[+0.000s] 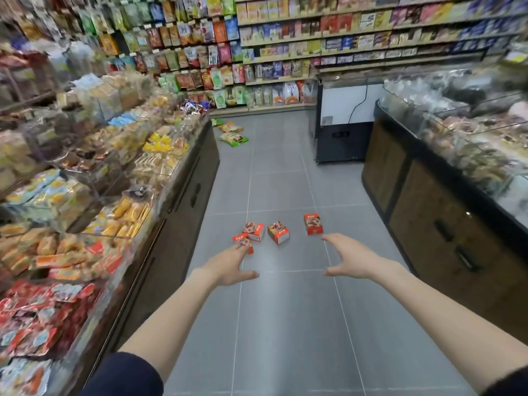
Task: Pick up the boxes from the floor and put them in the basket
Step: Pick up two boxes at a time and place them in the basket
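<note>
1. Dark sleeves are framing the view as we are stretching both bare arms forward.
2. We are spreading our left hand and right hand open, gripping nothing.
3. We are reaching toward four red boxes lying on the grey floor, the leftmost partly hidden behind our left fingers.
4. We are judging this the approach; next calls for crouching and closing on a box. No basket is showing.
5. Farther off, snack bags are lying below the shelves.

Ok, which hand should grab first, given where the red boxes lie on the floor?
Probably left. The left hand has its fingertips at the nearest red box, with two more boxes clustered close beyond it. The right hand is open too, but the rightmost box lies further ahead. No basket is in view.
</note>
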